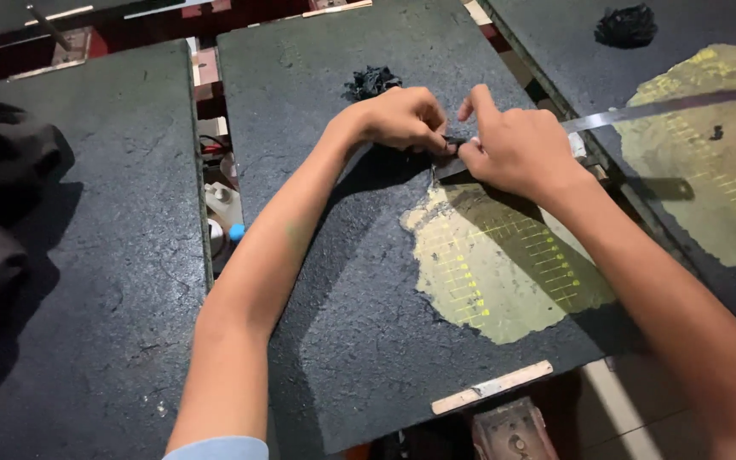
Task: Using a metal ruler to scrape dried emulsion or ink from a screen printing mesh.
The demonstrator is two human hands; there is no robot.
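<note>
As seen from the head camera, both hands meet over the far part of the middle board (pixel 359 341), a dark, rough-coated slab with one pale yellow-green patch (pixel 504 264) where the coating is gone. The left hand (pixel 402 117) is curled, thumb and forefingers pinched together on a small dark scrap of coating (pixel 453 142) at the far edge of that patch. The right hand (pixel 517 145) meets it from the other side, fingertips closed on the same scrap, with the forefinger raised. Whether the right hand also grips the long metal ruler (pixel 666 109) that runs out from under it cannot be told; the ruler's near end is hidden by the hand.

Handling judgement: the scrap appears thin, soft and light, probably rubbery or flaky, and likely to tear or crumble if pulled hard. The ragged outline of the patch supports this. The best hold appears to be low on the lifted edge, close to where it still joins the board, with a flat pinch rather than the nails.

Beyond the hands on the same board lies a crumpled black wad (pixel 373 82). Right of the middle board, a second board (pixel 726 281) bears a larger bared patch, and another black wad (pixel 626 25) lies at its far end. Left of the middle board lies a third board (pixel 87 281), fully coated, with dark cloth (pixel 2 158) on its left edge. A pale wooden strip (pixel 491 388) lies at the near edge of the middle board.
</note>
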